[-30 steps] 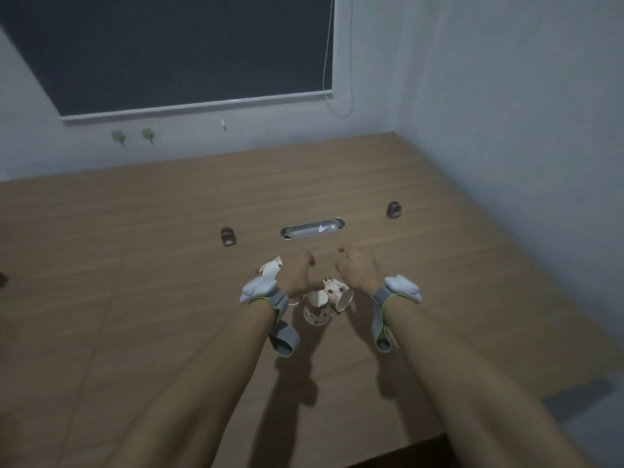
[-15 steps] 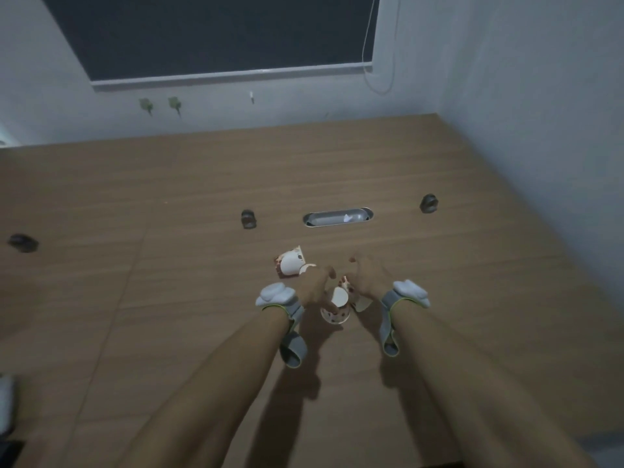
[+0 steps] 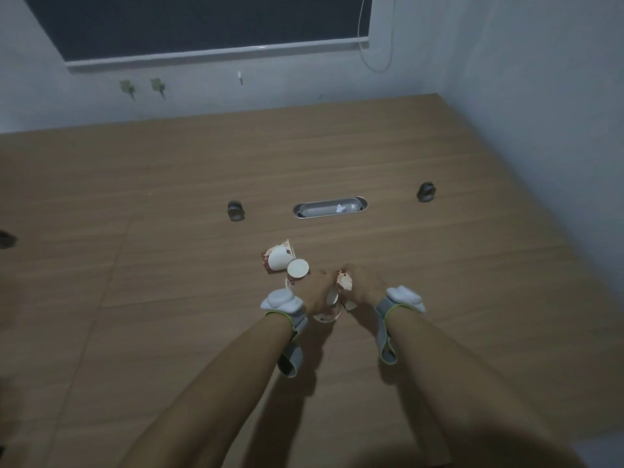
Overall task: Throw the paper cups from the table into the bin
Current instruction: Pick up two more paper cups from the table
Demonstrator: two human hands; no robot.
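Cups are being gathered at mid-worktop (image 3: pixel 439 315). One cup (image 3: pixel 345 282) is being held by the right hand (image 3: pixel 363 288); another (image 3: pixel 328 310) is being gripped by the left hand (image 3: pixel 315 293). Two loose cups (image 3: pixel 279 259) are lying tipped just beyond the left hand, nearer to it. No bin is being shown.

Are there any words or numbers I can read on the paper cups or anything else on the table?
None can be read.
Lying paper cup: red-brown print and a dark patch, too blurred to read.
Second cup: reddish marks on its side, too blurred.
Cups under the left hand and right hand: mostly hidden.
Table, wall: no writing visible.
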